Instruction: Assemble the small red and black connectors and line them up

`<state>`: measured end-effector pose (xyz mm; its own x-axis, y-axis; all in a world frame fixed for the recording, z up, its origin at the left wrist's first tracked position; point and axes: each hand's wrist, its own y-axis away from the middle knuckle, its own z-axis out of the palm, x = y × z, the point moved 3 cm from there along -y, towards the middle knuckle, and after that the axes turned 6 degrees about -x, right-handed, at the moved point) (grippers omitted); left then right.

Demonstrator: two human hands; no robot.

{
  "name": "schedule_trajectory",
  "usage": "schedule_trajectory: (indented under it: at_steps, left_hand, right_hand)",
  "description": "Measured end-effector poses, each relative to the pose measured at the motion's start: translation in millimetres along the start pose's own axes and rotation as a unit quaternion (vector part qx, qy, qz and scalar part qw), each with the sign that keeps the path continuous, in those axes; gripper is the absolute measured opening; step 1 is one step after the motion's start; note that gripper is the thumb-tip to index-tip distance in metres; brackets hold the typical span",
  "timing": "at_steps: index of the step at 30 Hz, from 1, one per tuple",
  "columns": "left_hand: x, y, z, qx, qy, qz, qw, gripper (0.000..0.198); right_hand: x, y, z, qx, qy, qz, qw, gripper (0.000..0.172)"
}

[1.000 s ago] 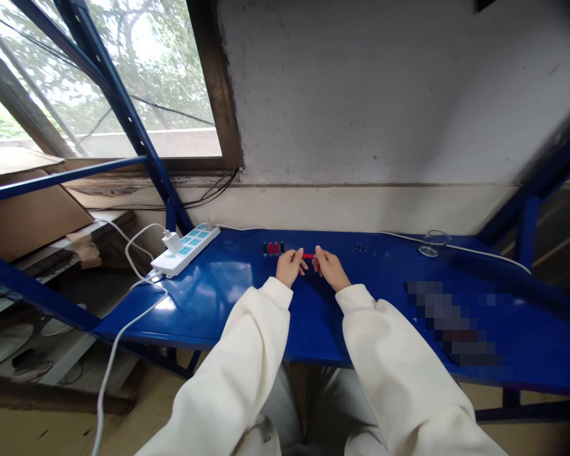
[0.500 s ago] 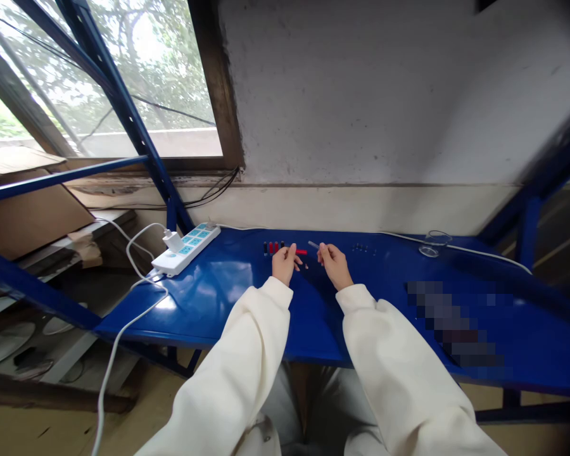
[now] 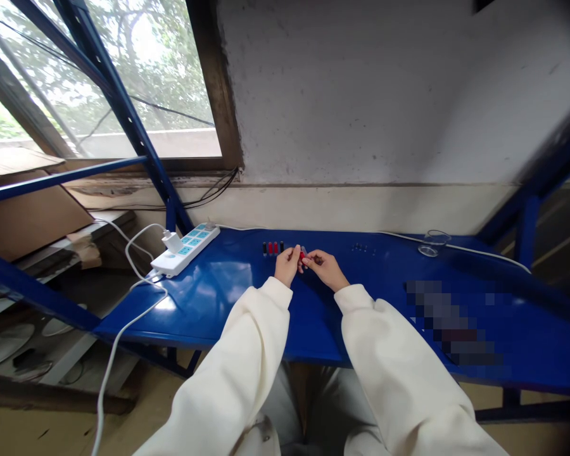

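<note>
My left hand point(image 3: 287, 263) is closed in a pinch on a small red tube point(image 3: 301, 255), which shows between the fingers of both hands. My right hand point(image 3: 323, 266) meets it from the right, thumb and fingers pressed together on a slim clear tube point(image 3: 303, 249), mostly hidden by the fingers. Whether the clear tube sits inside the red one I cannot tell. Just beyond my left hand, several short red and black tubes point(image 3: 273, 247) with clear lower ends stand upright in a row.
Small clear pieces point(image 3: 361, 247) lie right of my hands on the blue table point(image 3: 228, 304). A clear round dish point(image 3: 428, 251) is farther right by a white cable. At left sits a white power strip point(image 3: 185, 250) with a plug. A blurred-out patch point(image 3: 456, 323) covers something at right.
My right hand has moved left with the clear tube, bringing it to the red tube in my left hand. The red tube has tilted from lying sideways. My left hand has barely shifted.
</note>
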<state>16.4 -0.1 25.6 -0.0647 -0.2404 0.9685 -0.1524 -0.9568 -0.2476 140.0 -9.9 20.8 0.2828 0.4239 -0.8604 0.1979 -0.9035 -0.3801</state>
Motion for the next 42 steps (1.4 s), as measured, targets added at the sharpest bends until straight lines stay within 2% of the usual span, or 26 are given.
schedule_trajectory:
  at_steps: [9, 13, 17, 22, 26, 30, 36, 42]
  left_hand:
    - [-6, -3, -2.4, 0.002, -0.016, 0.002, 1.000, 0.038]
    - [-10, -4, -3.1, 0.005, -0.016, 0.002, 1.000, 0.036]
    - [-11, -5, -4.0, 0.018, -0.042, 0.008, 0.999, 0.030]
    - [-10, -6, -4.7, 0.024, -0.097, 0.035, 0.994, 0.020]
    - [-7, -3, -2.2, 0.004, -0.106, 0.034, 0.994, 0.016]
    - [-3, 1, 0.6, -0.012, -0.126, 0.039, 0.991, 0.015]
    - [-3, 3, 2.3, -0.020, -0.162, 0.069, 0.984, 0.019]
    - [-5, 3, 4.7, -0.036, -0.218, 0.084, 0.972, 0.022]
  right_hand:
    - [0, 2, 4, -0.059, 0.005, -0.010, 0.998, 0.028]
    - [-2, 3, 5, -0.063, 0.029, -0.001, 0.998, 0.029]
    - [-3, 3, 3, -0.049, 0.090, -0.001, 0.995, 0.025]
    - [3, 2, -7, 0.021, 0.187, 0.020, 0.982, 0.019]
    - [14, -6, -18, 0.081, 0.198, 0.050, 0.975, 0.020]
    - [25, -22, -31, 0.109, 0.214, 0.059, 0.969, 0.020]
    - [46, -44, -51, 0.116, 0.270, 0.095, 0.951, 0.014]
    - [58, -53, -60, 0.085, 0.331, 0.183, 0.922, 0.013]
